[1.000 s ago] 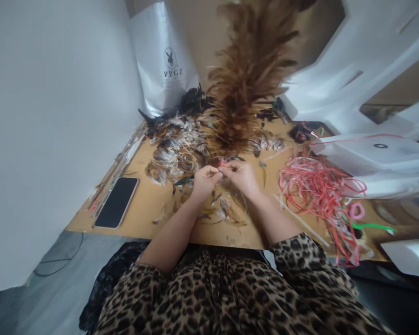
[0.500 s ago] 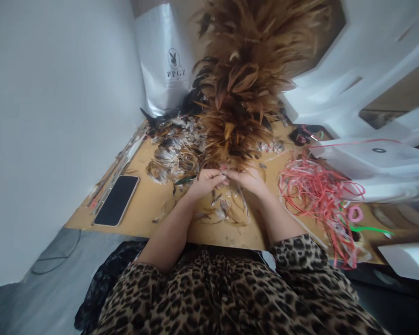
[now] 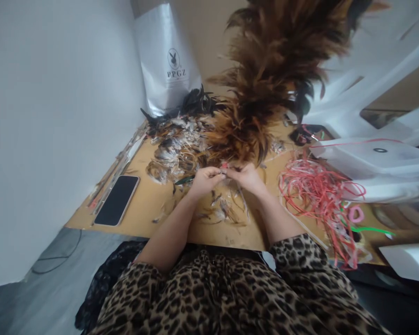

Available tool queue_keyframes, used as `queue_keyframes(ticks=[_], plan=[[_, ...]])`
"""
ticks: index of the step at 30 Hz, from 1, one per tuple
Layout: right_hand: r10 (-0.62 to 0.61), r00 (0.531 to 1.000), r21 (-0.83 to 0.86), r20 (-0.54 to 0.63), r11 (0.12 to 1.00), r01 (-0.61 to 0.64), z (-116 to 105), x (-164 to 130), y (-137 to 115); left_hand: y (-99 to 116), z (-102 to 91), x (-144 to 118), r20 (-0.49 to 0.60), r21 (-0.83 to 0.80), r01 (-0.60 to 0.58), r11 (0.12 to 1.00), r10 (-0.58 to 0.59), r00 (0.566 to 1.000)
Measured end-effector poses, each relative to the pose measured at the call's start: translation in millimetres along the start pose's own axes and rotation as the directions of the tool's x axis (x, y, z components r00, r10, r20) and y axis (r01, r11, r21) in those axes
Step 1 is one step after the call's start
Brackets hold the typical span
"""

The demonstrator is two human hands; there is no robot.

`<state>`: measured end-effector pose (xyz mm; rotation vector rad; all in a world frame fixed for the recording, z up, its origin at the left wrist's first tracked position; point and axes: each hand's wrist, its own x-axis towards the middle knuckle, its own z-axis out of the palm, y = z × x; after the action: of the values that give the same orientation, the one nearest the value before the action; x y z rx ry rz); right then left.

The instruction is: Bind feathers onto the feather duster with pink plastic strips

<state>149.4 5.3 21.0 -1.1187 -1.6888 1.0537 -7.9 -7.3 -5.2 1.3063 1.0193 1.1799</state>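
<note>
Both hands pinched shut at the base of the feather bundle (image 3: pixel 265 83): left hand (image 3: pixel 204 179), right hand (image 3: pixel 246 177), fingers meeting on a small red tie (image 3: pixel 224 164). Plume rises up and away from fingers. Risk: top-heavy plume twists, tie slips, quills spill onto tabletop (image 3: pixel 146 204).

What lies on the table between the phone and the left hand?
In the head view, mostly bare tabletop separates the phone from the left hand, with a few loose feathers scattered nearer the hand.
</note>
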Motion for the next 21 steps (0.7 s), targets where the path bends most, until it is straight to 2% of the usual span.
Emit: queue_keyframes(ticks=[2, 3, 5, 8, 11, 16, 19, 21], plan=[[0.000, 0.997, 0.043, 0.072, 0.999, -0.003, -7.9, 0.3, -1.0, 6.5, -5.1, -1.8, 0.191, -0.002, 0.065, 0.998, -0.064, 0.980], [0.001, 0.995, 0.069, 0.101, 0.998, -0.008, -11.2, 0.5, -0.6, 8.9, -7.0, -2.6, 0.250, -0.008, 0.087, 0.996, -0.082, 0.965], [0.009, 0.990, 0.114, 0.141, 0.993, -0.025, -15.4, 1.1, 1.4, 10.5, -8.9, -3.2, 0.296, -0.020, 0.113, 0.993, -0.102, 0.950], [0.031, 0.989, 0.119, 0.146, 0.992, -0.048, -14.4, 2.2, 4.1, 5.7, -7.4, -1.9, 0.211, -0.040, 0.122, 0.992, -0.110, 0.971], [0.077, 0.995, 0.055, 0.068, 0.995, -0.081, -6.7, 2.3, 4.0, -3.3, -2.2, 0.9, 0.059, -0.059, 0.135, 0.989, -0.132, 0.990], [0.098, 0.993, 0.011, -0.060, 0.995, -0.097, 7.1, 1.4, 4.3, -12.8, 8.1, 3.7, -0.157, -0.100, 0.102, 0.990, -0.117, 0.981], [0.122, 0.992, 0.071, -0.044, 0.990, -0.118, 7.2, 1.8, 5.7, -11.3, 8.7, 3.3, -0.172, -0.105, 0.062, 0.993, -0.080, 0.982], [0.126, 0.992, 0.127, 0.007, 0.984, -0.126, 3.2, 2.4, 6.5, -8.0, 5.4, 2.4, -0.094, -0.133, 0.065, 0.989, -0.077, 0.993]])
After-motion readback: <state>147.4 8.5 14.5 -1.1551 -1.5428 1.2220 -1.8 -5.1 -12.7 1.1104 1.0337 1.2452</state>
